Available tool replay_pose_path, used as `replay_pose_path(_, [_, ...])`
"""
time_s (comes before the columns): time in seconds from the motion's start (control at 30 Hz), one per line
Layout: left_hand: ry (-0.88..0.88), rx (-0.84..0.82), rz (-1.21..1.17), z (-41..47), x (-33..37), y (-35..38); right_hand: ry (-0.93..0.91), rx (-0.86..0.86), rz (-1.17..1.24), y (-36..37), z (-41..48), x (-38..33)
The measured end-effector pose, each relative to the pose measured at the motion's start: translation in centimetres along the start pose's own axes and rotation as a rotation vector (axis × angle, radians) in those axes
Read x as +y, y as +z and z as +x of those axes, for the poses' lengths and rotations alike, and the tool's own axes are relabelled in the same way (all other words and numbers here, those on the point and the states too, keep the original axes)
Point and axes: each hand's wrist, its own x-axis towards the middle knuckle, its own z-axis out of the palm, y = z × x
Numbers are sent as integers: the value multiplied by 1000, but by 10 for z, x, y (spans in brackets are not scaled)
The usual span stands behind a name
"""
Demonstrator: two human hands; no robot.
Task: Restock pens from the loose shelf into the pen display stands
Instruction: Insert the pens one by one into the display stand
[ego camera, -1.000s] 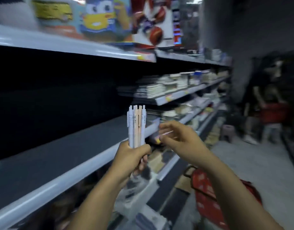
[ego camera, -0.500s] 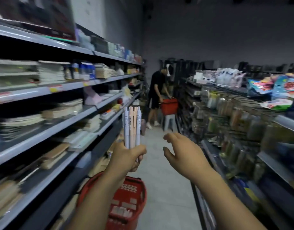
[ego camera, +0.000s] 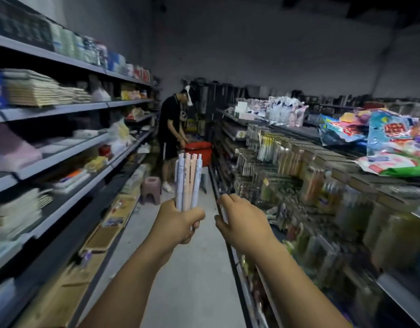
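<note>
Forearms rise from the lower edge of the view into a narrow shop aisle. The left hand is closed in a fist round the lower ends of a bundle of pens, which stands upright above the knuckles. The barrels are white, pale blue and peach, pressed side by side. Just beside it, not touching, the right hand hangs with its back to the camera, fingers loosely bent and nothing visible in it. Below both runs the pale floor. To the left, grey shelves carry stacked notebooks and flat packs, all blurred. To the right, racks are hung with rows of clear packets too smeared to read. Further along, a small pink stool sits by the left shelving. Beyond the pen tips a red basket shows, and another person in dark clothes bends over it. Bright printed bags lie on top of the right rack, before the grey back wall
</note>
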Motion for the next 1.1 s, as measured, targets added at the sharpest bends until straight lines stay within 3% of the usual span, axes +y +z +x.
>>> replay_pose_path(0.33, [-46,-24,-7,276,-44,49,30,8,26,97,228,145])
replay_pose_path(0.6, [-92,214,-53,503,-74,63,-115,12,90,175,445,241])
replay_pose_path(1.1, [-31,320,-93,891,-136,-37,-270,28,181,368,842,252])
